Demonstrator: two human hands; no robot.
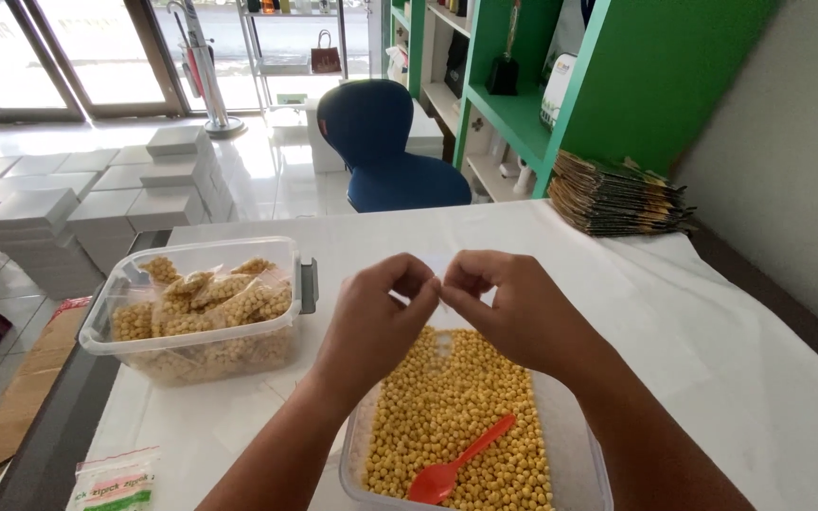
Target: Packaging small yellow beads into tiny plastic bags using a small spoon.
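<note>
From my head view, my left hand (381, 317) and right hand (513, 308) meet above the near container (575, 445), fingertips pinched closed on the top edge of a small clear bag (442, 308) that hangs between them, hard to make out against the white bench (712, 322). The bag sits over the far end of that container, which is filled with round yellow pellets (456, 407); an orange plastic spoon (456, 464) lies on them, bowl toward me.

To my left stands a second clear tub (115, 336) with a grey latch on its side, holding small filled bags of the same yellow pellets (215, 293) piled on top of one another. At the near left corner of the bench lies a flat packet of empty bags with a green printed label (115, 483).

At the far right of the bench is a stack of flat brown pouches (617, 194), beside a green shelf unit (523, 114). Beyond the bench stand a blue chair (381, 142) and, on the floor to the left, piles of flat white boxes (97, 199).
</note>
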